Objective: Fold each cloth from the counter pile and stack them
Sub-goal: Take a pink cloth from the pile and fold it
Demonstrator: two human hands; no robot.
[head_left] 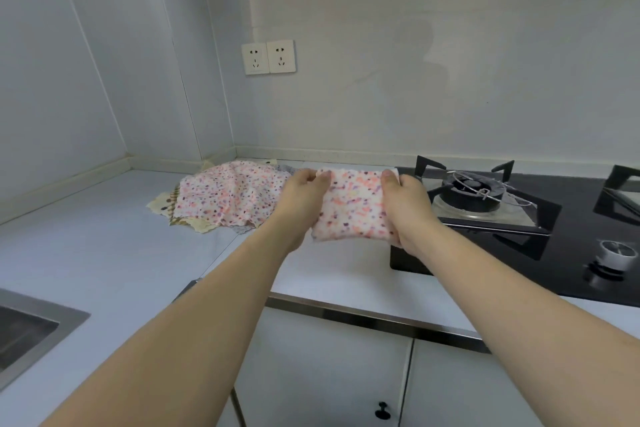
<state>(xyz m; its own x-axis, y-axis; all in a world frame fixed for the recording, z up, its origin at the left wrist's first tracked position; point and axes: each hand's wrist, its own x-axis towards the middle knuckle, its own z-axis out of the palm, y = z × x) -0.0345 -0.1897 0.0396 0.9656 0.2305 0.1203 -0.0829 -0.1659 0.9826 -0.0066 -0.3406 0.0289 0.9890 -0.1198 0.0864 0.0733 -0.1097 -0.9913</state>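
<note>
Counter (104,246); both hands hold floral cloth (353,204) flat

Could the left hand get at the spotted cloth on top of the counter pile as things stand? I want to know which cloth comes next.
Probably not yet: the left hand grips the folded pink-spotted cloth, though the pile's top spotted cloth lies uncovered beside it.

The cloth (353,204) is seen as soft, matt printed fabric, as is the pile (228,198). The tabletop (104,246) is finished smooth and pale with a dull sheen. The hob (571,253) is surfaced in glossy black glass; the sink (41,326) is brushed metal.
</note>
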